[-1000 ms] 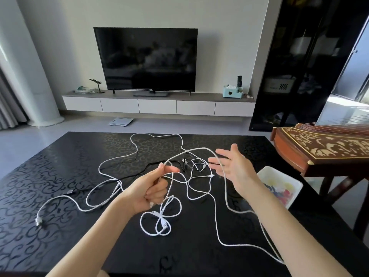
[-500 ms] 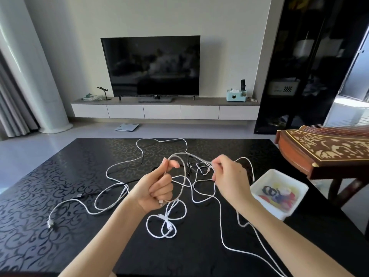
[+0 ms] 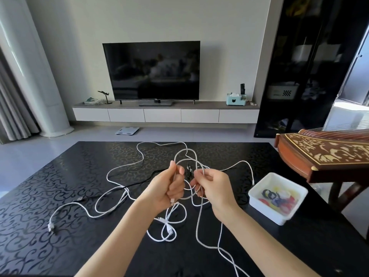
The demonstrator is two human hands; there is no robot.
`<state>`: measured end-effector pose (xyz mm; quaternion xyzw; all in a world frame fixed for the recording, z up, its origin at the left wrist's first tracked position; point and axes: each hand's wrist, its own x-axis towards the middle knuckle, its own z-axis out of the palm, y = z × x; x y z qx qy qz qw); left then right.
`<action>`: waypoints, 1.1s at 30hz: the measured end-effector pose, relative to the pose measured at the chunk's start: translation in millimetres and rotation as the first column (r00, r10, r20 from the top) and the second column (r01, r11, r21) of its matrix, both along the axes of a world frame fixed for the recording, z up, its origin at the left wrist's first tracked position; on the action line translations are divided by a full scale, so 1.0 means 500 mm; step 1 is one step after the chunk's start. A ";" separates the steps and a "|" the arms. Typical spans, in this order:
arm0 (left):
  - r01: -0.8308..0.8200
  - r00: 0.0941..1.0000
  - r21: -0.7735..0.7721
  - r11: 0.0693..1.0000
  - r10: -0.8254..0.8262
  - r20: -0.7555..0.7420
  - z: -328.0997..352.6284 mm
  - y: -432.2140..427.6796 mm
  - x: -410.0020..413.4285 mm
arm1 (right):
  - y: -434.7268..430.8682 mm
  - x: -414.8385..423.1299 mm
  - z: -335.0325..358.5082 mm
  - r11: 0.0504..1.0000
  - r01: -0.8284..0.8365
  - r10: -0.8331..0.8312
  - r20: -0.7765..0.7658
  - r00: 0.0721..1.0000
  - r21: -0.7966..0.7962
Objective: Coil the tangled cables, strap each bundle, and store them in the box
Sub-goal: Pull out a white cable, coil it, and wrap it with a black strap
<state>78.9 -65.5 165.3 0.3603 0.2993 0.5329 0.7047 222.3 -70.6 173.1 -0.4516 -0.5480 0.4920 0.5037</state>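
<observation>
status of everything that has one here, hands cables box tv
left hand, gripping loops of the long white cable
right hand, pinching the same cable
long white cable, partly looped between the hands, rest trailing loose
other white cables, uncoiled, unstrapped on the black patterned table
thin black cable, loose, uncoiled
white plastic box, open, holding coloured bits
flat-screen television, screen dark

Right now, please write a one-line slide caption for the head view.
Left hand and right hand loop a white cable above the black table; other cables lie tangled beside a white box.
</observation>
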 end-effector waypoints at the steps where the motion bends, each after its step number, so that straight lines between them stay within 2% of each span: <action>1: -0.063 0.992 0.001 0.998 0.062 -0.109 -0.002 0.000 0.006 | 0.001 0.001 -0.002 0.999 0.021 -0.021 0.005 1.000 0.028; 3: -0.171 0.921 0.049 0.984 0.178 -0.345 -0.007 -0.002 0.018 | 0.004 0.001 -0.009 0.994 0.054 -0.064 0.099 0.993 0.096; 5: -0.228 0.831 0.107 0.968 0.251 -0.496 -0.008 -0.004 0.032 | 0.005 0.000 -0.018 0.981 0.089 -0.131 0.248 0.960 0.173; 7: -0.238 0.808 0.086 0.967 0.247 -0.534 -0.007 -0.003 0.043 | 0.007 0.001 -0.024 0.968 0.099 -0.177 0.353 0.919 0.229; 11: -0.142 0.859 -0.080 0.987 0.082 -0.506 -0.005 -0.004 0.048 | 0.023 0.016 -0.019 0.960 0.009 -0.149 0.486 0.861 0.278; 14: -0.030 0.846 -0.170 0.985 -0.065 -0.530 -0.009 -0.007 0.045 | 0.030 0.026 -0.013 0.955 0.008 -0.139 0.425 0.894 0.296; 16: 0.056 0.814 -0.174 0.983 -0.146 -0.562 -0.013 -0.011 0.046 | 0.030 0.028 -0.012 0.967 0.014 -0.098 0.319 0.943 0.256; 18: 0.118 0.790 -0.144 0.983 -0.181 -0.586 -0.014 -0.013 0.047 | 0.031 0.029 -0.011 0.973 0.010 -0.078 0.284 0.956 0.232; 21: 0.130 0.784 -0.080 0.988 -0.152 -0.602 -0.013 -0.012 0.041 | 0.043 0.039 -0.007 0.986 -0.024 -0.026 0.291 0.956 0.167; 24: 0.103 0.768 -0.023 0.994 -0.094 -0.633 -0.017 -0.013 0.030 | 0.061 0.055 0.003 0.999 -0.052 0.052 0.049 0.997 -0.008; 26: 0.106 0.751 0.017 0.994 -0.069 -0.657 -0.020 -0.016 0.027 | 0.068 0.063 0.011 0.996 -0.070 0.067 -0.055 0.996 -0.060; 30: 0.135 0.713 0.061 0.989 -0.054 -0.699 -0.025 -0.024 0.030 | 0.069 0.065 0.014 0.993 -0.096 0.094 -0.023 0.995 -0.068; 33: 0.188 0.658 0.087 0.978 -0.060 -0.751 -0.025 -0.029 0.036 | 0.070 0.068 0.013 0.994 -0.107 0.108 0.161 0.981 -0.015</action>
